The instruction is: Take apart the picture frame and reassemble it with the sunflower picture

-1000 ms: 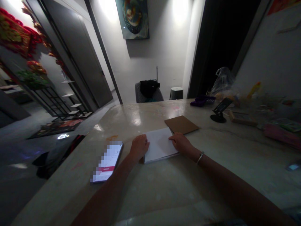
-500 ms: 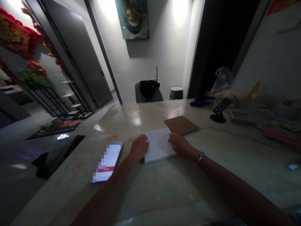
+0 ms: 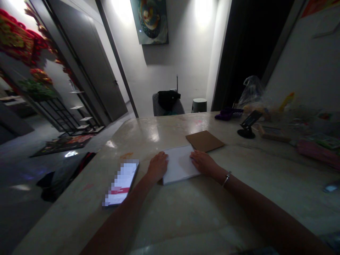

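Hands [image 3: 157,165] [image 3: 203,163]: two, on one white paper stack [image 3: 179,164].

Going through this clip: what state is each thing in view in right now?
White rectangular paper pad: lying flat.
Left hand: resting at the pad's left edge.
Right hand: resting at the pad's right edge.
Thin brown rectangular board: lying flat.
Slim rectangular phone: screen up, lit, partly pixelated.
Black round-based stand: upright, top plate tilted.
Black cloth: draped over the grey chair.
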Demonstrator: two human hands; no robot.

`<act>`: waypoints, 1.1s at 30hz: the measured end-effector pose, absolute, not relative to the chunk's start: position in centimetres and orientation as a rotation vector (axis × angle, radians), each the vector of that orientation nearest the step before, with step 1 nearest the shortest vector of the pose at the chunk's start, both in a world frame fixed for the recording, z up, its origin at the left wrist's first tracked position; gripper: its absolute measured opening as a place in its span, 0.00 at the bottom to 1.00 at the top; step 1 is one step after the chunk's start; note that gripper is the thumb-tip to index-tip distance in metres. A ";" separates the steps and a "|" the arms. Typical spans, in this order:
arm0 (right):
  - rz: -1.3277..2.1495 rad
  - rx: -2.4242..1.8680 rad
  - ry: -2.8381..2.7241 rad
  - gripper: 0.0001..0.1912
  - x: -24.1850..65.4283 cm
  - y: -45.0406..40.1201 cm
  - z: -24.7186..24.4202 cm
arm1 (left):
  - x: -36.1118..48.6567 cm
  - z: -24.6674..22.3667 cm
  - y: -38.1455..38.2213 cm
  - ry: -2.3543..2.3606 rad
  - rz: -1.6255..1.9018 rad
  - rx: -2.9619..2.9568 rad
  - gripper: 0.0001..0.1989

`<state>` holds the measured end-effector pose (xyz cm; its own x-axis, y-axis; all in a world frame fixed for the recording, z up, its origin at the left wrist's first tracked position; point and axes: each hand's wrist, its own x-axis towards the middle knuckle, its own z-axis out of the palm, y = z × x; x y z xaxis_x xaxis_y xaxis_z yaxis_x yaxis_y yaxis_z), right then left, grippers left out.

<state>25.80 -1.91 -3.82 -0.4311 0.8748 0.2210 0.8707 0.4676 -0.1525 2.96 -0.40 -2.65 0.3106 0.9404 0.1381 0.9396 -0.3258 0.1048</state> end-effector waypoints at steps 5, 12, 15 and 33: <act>0.010 -1.520 -2.439 0.14 25.7 -2.1 -3.5 | 2.9 -2.5 -0.5 1.804 0.314 2.522 0.16; 0.088 -1.509 -2.401 0.15 25.9 -2.1 -3.4 | 2.8 -2.2 -0.5 1.811 0.325 2.462 0.17; 0.161 -1.511 -2.272 0.16 26.1 -1.8 -3.5 | 2.8 -2.2 -0.6 1.836 0.309 2.467 0.18; 0.057 -2.236 -1.581 0.29 34.0 2.7 -5.8 | 2.8 -3.1 0.1 1.902 0.395 2.434 0.18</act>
<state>34.03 2.65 -5.78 0.3596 0.9129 0.1932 0.8965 -0.2806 -0.3429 2.79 0.06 -3.07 0.2221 0.9580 0.1816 0.9510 -0.2539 0.1766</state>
